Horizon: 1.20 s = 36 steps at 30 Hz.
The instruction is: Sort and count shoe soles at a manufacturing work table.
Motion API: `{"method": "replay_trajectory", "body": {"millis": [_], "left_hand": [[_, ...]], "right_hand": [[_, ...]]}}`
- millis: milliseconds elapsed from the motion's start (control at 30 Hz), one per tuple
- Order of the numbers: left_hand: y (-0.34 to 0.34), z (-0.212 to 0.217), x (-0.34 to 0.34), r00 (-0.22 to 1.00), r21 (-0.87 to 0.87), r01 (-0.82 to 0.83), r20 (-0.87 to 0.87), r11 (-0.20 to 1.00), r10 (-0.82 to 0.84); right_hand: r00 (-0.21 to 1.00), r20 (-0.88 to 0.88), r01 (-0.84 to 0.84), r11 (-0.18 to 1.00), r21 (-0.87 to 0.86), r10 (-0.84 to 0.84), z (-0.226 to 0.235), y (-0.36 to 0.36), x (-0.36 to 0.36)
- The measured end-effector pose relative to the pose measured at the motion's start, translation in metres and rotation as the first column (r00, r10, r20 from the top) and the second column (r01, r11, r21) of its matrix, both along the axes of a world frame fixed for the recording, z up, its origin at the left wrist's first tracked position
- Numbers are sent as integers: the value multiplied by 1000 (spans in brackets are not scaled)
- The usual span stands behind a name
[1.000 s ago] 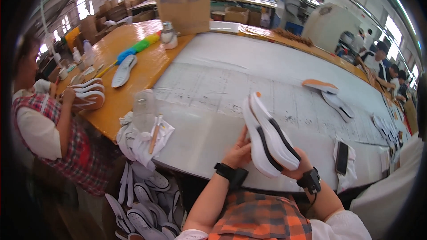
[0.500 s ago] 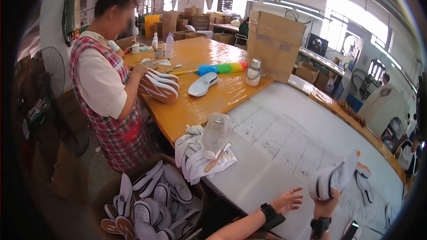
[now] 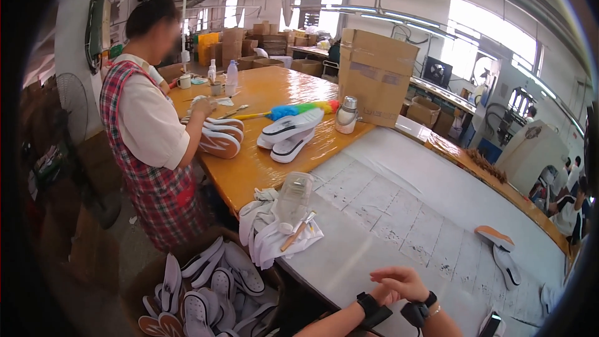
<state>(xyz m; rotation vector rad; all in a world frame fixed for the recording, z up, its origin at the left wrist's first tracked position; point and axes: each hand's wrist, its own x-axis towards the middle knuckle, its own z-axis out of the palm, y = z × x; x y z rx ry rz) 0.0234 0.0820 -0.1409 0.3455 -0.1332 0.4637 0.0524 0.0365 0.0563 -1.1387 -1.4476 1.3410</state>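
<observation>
My right hand (image 3: 404, 283) is over the near part of the grey-white work surface (image 3: 349, 237), its fingers stretched to the left and nothing in them. Just beneath and beside it is my left hand (image 3: 382, 293), its fingers mostly hidden behind the right one. The hands overlap. On the orange table (image 3: 256, 175) ahead, white shoe soles (image 3: 292, 126) lie in a loose pile, one tilted across the others. To the far right, an orange-and-white sole (image 3: 495, 237) and a white sole with a dark edge (image 3: 506, 267) rest on the work surface.
At lower left a box holds many white soles (image 3: 218, 299). White gloves (image 3: 256, 218), a clear plastic container (image 3: 294, 196) and a brush (image 3: 299, 231) sit at the table corner. A co-worker (image 3: 146, 118) handles soles at left. A metal flask (image 3: 347, 115) stands by a large carton (image 3: 377, 75).
The soles that were in my right hand are gone from it, and more soles now lie on the orange table. My right hand has come left to meet my left hand.
</observation>
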Motion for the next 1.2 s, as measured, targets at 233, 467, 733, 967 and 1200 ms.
{"method": "replay_trajectory", "body": {"millis": [233, 467, 733, 967, 1200], "left_hand": [[-3, 57, -24, 953, -97, 24, -298, 995, -52], [-4, 58, -25, 939, -126, 36, -335, 991, -76], [-2, 68, -27, 913, -34, -78, -404, 996, 58], [-9, 64, -28, 910, -30, -71, -410, 997, 52], [-9, 70, -29, 922, -54, -83, -384, 995, 56]], "right_hand": [[768, -140, 619, 780, -88, -625, -42, -56, 71], [576, 327, 719, 654, 234, -750, -122, -59, 103], [479, 370, 665, 604, 438, -796, -106, -56, 84], [502, 324, 634, 596, 492, -802, -113, -62, 87], [499, 338, 605, 600, 524, -798, -112, -62, 89]]}}
